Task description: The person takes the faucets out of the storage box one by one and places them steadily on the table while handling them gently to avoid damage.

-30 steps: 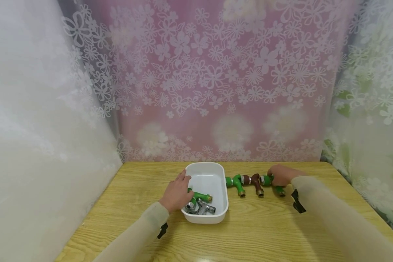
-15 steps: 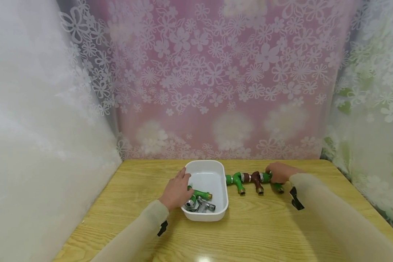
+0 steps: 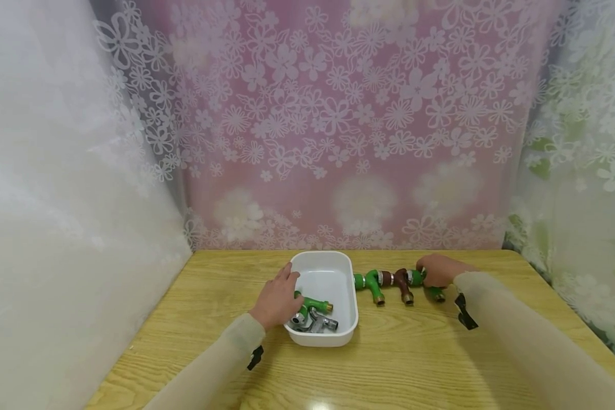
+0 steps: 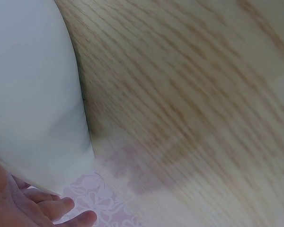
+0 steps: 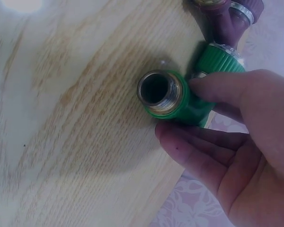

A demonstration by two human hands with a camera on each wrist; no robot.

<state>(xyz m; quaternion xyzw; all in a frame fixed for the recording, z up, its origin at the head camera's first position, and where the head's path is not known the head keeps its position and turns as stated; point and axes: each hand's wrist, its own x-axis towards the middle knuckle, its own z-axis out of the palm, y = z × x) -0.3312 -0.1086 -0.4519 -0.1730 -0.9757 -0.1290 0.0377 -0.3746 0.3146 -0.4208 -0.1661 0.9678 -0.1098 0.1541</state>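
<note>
My right hand (image 3: 441, 270) holds a green tap (image 5: 194, 109) at the right end of a row on the table, thumb on one side and fingers on the other. The tap's threaded metal end faces the right wrist camera. Its ribbed collar lies close against a brown tap (image 3: 402, 285); a second green tap (image 3: 373, 285) lies left of that, near the tub. The left hand (image 3: 277, 299) rests over the left rim of a white tub (image 3: 355, 307), fingers fairly straight, thumb inside. In the tub are a green tap (image 3: 315, 305) and chrome taps (image 3: 320, 326), partly hidden by that hand.
The wooden table (image 3: 400, 359) extends around the tub and the row of taps. A pink flowered curtain (image 3: 338, 142) hangs behind the table's far edge, with pale sheets (image 3: 72, 228) at the sides.
Over the first half second my right hand slid the green tap slightly left, closing the gap to the brown tap. It then stayed still. The left hand has kept its place on the tub.
</note>
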